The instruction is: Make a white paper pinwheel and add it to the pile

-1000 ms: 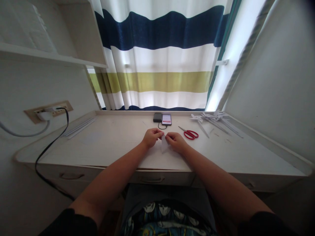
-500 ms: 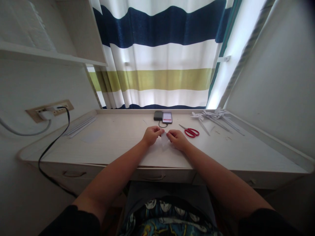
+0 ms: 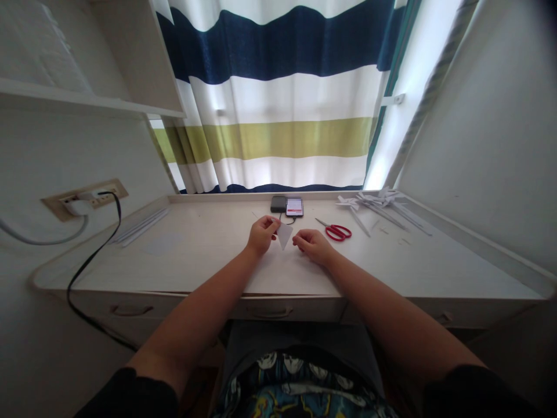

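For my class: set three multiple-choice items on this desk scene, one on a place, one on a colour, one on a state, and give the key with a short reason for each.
1. Where do the scissors lie?
A. on the desk, to the right of the right hand
B. on the shelf
C. in the person's lap

2. What colour are the scissors' handles?
A. blue
B. red
C. green

3. What is the state of the paper piece?
A. lying flat with no hand on it
B. pinched by the left hand, the right hand off it
C. under the scissors

Key: 1 A, they rest on the desk top just beyond the right hand. 2 B, both loops are red. 3 B, the left fingers grip its edge, and the right hand rests beside it, apart.
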`<action>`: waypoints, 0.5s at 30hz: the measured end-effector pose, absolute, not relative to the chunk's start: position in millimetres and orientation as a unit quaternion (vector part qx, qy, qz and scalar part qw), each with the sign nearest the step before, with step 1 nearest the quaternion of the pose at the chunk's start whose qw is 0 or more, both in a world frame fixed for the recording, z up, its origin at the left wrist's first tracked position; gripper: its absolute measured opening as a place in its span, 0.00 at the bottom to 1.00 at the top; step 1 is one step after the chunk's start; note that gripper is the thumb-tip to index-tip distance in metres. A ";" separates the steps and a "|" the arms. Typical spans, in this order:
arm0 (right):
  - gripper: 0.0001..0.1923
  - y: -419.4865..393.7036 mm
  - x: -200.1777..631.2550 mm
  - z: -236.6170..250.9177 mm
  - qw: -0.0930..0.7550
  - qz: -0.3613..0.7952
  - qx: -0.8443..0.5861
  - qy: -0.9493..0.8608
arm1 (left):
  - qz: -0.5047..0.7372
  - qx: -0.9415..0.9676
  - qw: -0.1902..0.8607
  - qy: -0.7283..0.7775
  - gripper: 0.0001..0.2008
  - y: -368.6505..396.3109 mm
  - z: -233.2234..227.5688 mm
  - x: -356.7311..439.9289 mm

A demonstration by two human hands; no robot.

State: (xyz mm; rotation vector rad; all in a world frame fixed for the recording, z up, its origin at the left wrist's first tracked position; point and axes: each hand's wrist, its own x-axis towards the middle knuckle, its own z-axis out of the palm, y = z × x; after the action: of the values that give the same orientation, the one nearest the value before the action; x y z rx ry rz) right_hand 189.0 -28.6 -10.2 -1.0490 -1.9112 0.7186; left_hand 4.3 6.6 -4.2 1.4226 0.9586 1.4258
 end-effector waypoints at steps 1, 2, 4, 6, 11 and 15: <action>0.15 -29.1 187.7 -10.2 0.405 0.293 -0.410 -0.763 | 0.568 0.577 0.449 0.378 0.14 4.3 -4.8 7.6; 0.14 -29.6 186.6 -10.3 0.400 0.300 -0.404 -0.766 | 0.562 0.580 0.457 0.371 0.15 2.2 -5.3 10.3; 0.14 -30.1 185.0 -10.9 0.389 0.315 -0.396 -0.770 | 0.554 0.584 0.470 0.362 0.16 -0.6 -5.6 13.6; 0.12 -30.1 184.1 -11.9 0.383 0.327 -0.394 -0.769 | 0.549 0.586 0.476 0.359 0.16 -1.7 -5.6 14.4; 0.09 -28.2 184.5 -13.9 0.402 0.327 -0.417 -0.747 | 0.537 0.601 0.455 0.378 0.15 0.5 -5.9 11.6; 0.07 -22.7 188.5 -13.6 0.434 0.298 -0.449 -0.722 | 0.530 0.632 0.398 0.402 0.11 3.3 -7.0 5.8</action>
State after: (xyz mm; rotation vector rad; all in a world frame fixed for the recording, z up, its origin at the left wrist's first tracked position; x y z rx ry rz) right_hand 188.5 -22.7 -13.6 -1.1189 -1.7971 0.7417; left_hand 5.8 3.3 -7.0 1.5990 1.0175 1.3424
